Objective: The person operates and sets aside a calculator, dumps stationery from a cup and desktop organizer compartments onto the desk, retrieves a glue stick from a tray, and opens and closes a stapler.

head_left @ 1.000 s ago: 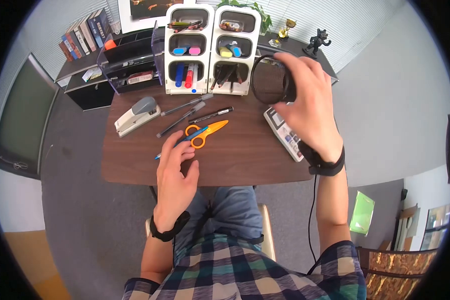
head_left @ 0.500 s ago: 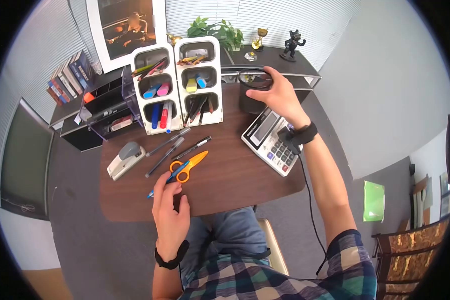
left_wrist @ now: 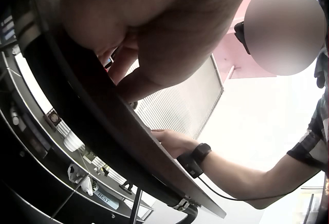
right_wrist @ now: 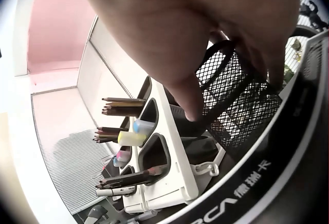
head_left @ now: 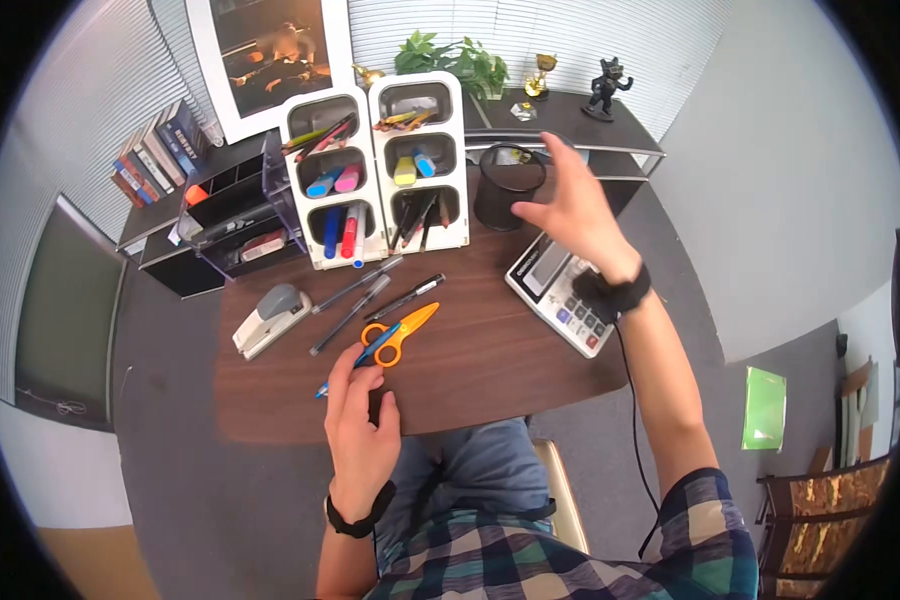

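A black mesh pen cup (head_left: 508, 205) stands upright at the back of the table. My right hand (head_left: 585, 215) is just right of it, fingers straight and spread, the thumb tip overlapping the cup's side in the head view. In the right wrist view the mesh wall (right_wrist: 241, 106) shows behind the thumb. Over the table's front part, my left hand (head_left: 362, 420) lies with relaxed fingers. Its fingertips are right at a blue pen (head_left: 380, 343), which crosses the handles of orange scissors (head_left: 410, 328). A calculator (head_left: 550, 275) sits under my right wrist.
Two white organizers (head_left: 374, 165) with markers and pencils stand at the back, left of the cup. A stapler (head_left: 272, 318) is at the table's left, beside several pens (head_left: 405, 297). Behind is a shelf with a trophy (head_left: 541, 75) and a black figurine (head_left: 606, 88).
My right hand has lowered the mesh pen cup from the air onto the back of the table and let go of it. My left hand stays by the blue pen. The head view has shifted.
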Available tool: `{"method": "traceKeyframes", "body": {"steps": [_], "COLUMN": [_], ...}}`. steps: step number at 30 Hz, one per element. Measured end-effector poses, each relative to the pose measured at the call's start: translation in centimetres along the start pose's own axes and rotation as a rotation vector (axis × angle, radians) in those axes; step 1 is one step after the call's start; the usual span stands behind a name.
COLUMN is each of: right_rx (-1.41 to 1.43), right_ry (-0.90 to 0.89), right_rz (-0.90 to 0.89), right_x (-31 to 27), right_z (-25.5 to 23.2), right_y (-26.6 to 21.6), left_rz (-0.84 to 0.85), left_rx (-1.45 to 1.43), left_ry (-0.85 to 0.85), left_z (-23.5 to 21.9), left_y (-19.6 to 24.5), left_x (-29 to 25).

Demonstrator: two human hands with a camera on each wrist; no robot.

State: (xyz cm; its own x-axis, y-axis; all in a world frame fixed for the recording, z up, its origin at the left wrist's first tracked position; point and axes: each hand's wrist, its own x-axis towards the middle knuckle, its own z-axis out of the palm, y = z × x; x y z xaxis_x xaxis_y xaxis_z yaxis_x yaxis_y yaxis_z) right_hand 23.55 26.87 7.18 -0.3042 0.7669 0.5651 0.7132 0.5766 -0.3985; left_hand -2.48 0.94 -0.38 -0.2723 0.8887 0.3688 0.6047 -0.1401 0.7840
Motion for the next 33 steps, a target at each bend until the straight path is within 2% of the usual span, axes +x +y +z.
{"method": "traceKeyframes", "body": {"steps": [3, 6, 8, 9, 13, 15, 16, 17, 19, 21, 23, 25, 32, 33], "right_rx": [0.215, 0.434, 0.653, 0.784, 0.719, 0.498, 0.468, 0.469, 0.281, 0.262, 0.277, 0.311, 0.368, 0.387], "right_ry": [0.002, -0.026, -0.098, -0.134, -0.158, -0.105, -0.135, -0.135, -0.167, -0.178, -0.251, -0.236, -0.262, -0.242], "right_rz": [0.029, 0.064, 0.246, 0.365, 0.331, 0.175, 0.195, 0.190, 0.123, 0.126, 0.122, 0.145, 0.075, 0.043], "right_x": [-3.1, -7.7, -9.5, -10.0, -8.3, -6.5, -5.5, -4.9, -3.8, -3.2, -2.6, -2.1, -1.5, -1.6], "right_z": [-3.2, -2.7, -1.2, -0.3, 2.1, 3.7, 4.1, 5.1, 7.3, 8.3, 8.8, 9.2, 9.9, 9.9], "right_y": [-5.0, -8.7, -9.8, -9.9, -9.6, -9.0, -9.2, -8.9, -8.1, -8.0, -8.0, -8.2, -9.6, -9.8], "left_rz": [-0.002, 0.024, -0.027, -0.025, 0.132, 0.167, 0.165, 0.214, 0.269, 0.337, 0.295, 0.184, 0.195, 0.254], "left_rx": [-0.010, -0.006, -0.234, -0.226, -0.062, 0.171, 0.172, 0.254, 0.340, 0.435, 0.440, 0.478, 0.435, 0.436], "left_ry": [0.007, -0.004, -0.020, -0.024, 0.027, 0.010, 0.014, -0.034, -0.078, -0.166, -0.206, -0.297, -0.215, -0.188], "left_z": [0.1, -0.1, -0.5, -0.9, -3.7, -4.6, -4.7, -4.5, -4.0, -3.4, -2.9, -2.4, -0.4, -0.3], "left_y": [-0.1, -0.4, -1.1, -0.9, 0.2, 1.7, 1.5, 0.9, 0.2, -0.4, -0.7, -0.5, -1.0, -1.4], "left_x": [0.0, 0.2, 0.2, 0.5, 4.5, 8.0, 9.7, 11.3, 13.7, 15.2, 16.3, 16.9, 17.2, 17.1]}}
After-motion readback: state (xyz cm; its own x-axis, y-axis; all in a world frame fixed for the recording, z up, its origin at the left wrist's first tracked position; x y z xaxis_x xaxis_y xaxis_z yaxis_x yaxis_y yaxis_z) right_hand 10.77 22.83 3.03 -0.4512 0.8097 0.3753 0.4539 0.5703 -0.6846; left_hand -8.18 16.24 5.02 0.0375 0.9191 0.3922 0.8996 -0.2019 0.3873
